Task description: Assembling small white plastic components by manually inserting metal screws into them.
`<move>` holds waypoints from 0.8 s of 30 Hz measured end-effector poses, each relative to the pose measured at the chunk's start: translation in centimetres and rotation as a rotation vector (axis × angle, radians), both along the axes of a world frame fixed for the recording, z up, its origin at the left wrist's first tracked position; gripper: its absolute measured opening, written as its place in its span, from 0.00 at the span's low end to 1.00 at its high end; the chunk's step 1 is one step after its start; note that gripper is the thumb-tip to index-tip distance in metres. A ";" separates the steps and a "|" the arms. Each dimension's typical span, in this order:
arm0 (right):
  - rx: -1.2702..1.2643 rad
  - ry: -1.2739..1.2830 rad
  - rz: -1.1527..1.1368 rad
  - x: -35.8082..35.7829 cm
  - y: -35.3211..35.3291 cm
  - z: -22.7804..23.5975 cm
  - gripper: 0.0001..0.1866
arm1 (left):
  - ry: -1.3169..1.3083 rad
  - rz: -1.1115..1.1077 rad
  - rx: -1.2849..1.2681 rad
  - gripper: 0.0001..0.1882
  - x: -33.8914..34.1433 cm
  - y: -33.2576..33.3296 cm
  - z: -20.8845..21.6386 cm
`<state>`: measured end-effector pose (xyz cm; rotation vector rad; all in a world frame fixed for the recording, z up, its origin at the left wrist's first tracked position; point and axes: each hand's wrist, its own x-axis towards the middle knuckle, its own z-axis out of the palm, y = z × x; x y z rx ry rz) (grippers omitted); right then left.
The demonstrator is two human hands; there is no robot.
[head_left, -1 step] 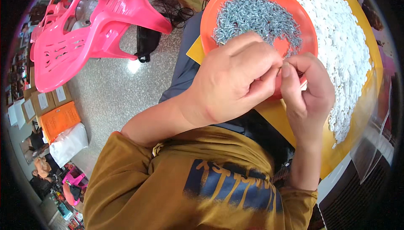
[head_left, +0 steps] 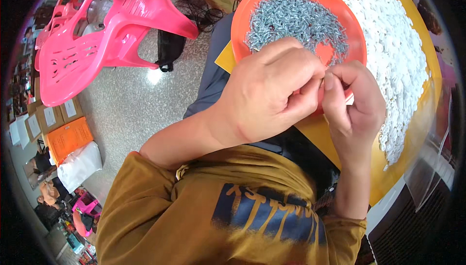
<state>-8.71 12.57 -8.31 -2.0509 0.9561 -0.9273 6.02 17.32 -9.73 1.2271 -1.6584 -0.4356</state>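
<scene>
Over the near part of an orange-red plastic basin, my two hands meet fingertip to fingertip. My left hand is closed, its back facing up, thumb and forefinger pinched together. Opposite it, my right hand pinches with thumb and forefinger at the same spot. Something thin and dark shows between the fingertips, too small to name. A heap of small grey metal pieces, resembling springs, lies in the basin just beyond my hands. To the right of the basin spreads a large pile of small white ring-like pieces.
Basin and white pile rest on a yellow surface. Clear plastic sheeting hangs at the right. On the left, a pink plastic chair stands on the speckled floor, near black cables, cartons and a white bag.
</scene>
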 end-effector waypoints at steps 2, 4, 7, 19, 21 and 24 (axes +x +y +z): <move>-0.246 0.082 0.038 0.0 -0.1 -0.2 0.04 | 0.223 -0.036 0.191 0.05 -0.3 0.4 0.1; -0.295 0.101 0.061 -0.2 -0.2 -0.1 0.05 | 0.449 -0.074 0.381 0.04 -0.1 0.4 0.6; 0.027 0.007 0.039 -0.1 0.3 0.4 0.04 | 0.883 -0.260 0.776 0.04 0.6 0.0 1.1; 0.331 -0.098 0.114 -0.4 0.3 0.6 0.05 | 1.288 -0.377 1.031 0.03 0.8 -0.7 1.1; 0.394 -0.147 0.115 -0.4 0.4 0.5 0.06 | 1.287 -0.373 1.026 0.04 0.8 -0.7 1.0; 0.479 -0.214 0.090 -0.3 0.5 0.4 0.10 | 1.336 -0.389 0.983 0.04 1.0 -0.7 0.6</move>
